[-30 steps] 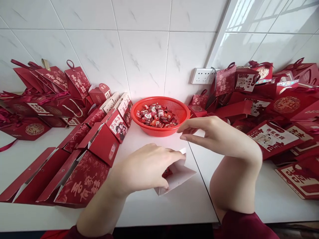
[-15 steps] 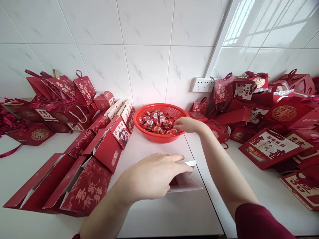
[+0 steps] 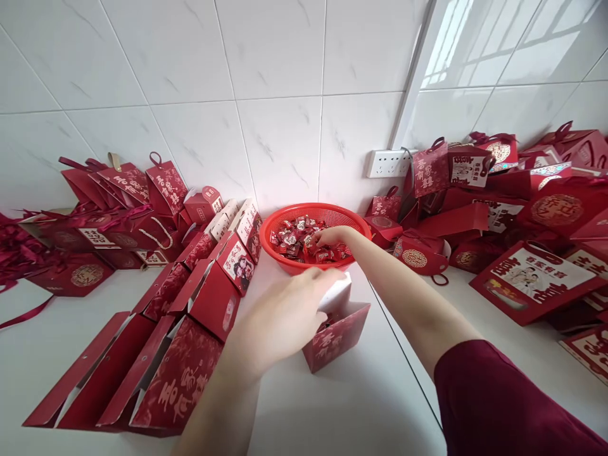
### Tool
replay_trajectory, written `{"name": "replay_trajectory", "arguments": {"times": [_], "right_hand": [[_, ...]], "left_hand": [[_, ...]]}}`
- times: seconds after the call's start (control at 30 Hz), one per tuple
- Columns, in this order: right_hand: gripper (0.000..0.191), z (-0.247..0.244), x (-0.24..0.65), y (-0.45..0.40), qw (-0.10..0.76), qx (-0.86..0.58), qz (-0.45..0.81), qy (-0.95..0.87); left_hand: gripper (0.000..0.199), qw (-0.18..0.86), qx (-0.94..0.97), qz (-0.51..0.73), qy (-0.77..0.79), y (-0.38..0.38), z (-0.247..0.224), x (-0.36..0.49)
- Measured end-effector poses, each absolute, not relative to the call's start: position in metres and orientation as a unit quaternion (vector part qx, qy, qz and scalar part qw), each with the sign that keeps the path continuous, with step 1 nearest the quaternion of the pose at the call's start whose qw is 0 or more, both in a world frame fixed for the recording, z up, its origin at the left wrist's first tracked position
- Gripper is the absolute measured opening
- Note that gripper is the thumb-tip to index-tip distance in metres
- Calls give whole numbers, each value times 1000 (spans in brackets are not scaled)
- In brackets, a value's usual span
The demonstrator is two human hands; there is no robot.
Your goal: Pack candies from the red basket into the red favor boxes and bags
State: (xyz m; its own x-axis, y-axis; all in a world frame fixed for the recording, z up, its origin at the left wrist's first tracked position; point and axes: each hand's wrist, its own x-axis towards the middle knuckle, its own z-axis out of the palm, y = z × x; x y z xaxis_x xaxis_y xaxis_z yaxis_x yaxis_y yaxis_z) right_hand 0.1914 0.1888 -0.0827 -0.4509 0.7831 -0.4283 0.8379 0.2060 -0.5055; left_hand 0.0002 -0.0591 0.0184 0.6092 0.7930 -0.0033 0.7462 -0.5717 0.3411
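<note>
My left hand (image 3: 280, 313) is closed on the left side of a small red gift box (image 3: 337, 339) with gold characters. The box stands on the white counter with its white-lined flap raised, and some dark contents show inside. Beyond it sits a red plastic basket (image 3: 280, 261) of wrapped candies (image 3: 289, 239). My right hand (image 3: 335, 236) reaches into the basket, its fingers curled down on the candies. The fingertips are partly hidden among the red wrappers.
Rows of open red gift boxes (image 3: 178, 380) stand on the left, with handled boxes (image 3: 166, 187) behind them. More red boxes (image 3: 536, 278) are piled on the right. A white power strip (image 3: 389, 164) is fixed on the tiled wall (image 3: 285, 145).
The gift box has turned and now shows its red front, with its flap raised. My right hand has moved left, deeper over the candies. The camera view has shifted slightly.
</note>
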Motion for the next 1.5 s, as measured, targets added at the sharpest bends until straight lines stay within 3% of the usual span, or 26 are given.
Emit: {"name": "replay_trajectory", "arguments": {"times": [0.1,0.27,0.43,0.63,0.8,1.03,1.3,1.5], "right_hand": [[37,-87,195,188,19,538,-320,779],[46,-93,195,184,35,537,-290,791],[51,-97,194,186,141,548,-277,777],[50,-95,200,183,203,550,-235,776],[36,-90,192,172,216,561,-181,778],[54,-89,174,164,195,448,-260,833],[31,-96,170,161,177,512,-208,814],[67,-97,183,166,130,570,-150,797]], "left_hand": [[52,132,866,80,475,-51,17,-4],[10,170,837,5,521,-38,14,-8],[32,162,858,9,488,-31,10,-10],[34,148,876,39,458,-26,7,-13],[32,135,872,34,469,-23,4,-11],[32,137,859,37,493,-23,1,-9],[33,144,863,55,481,-24,4,-9],[33,130,867,65,477,-24,2,-10]]}}
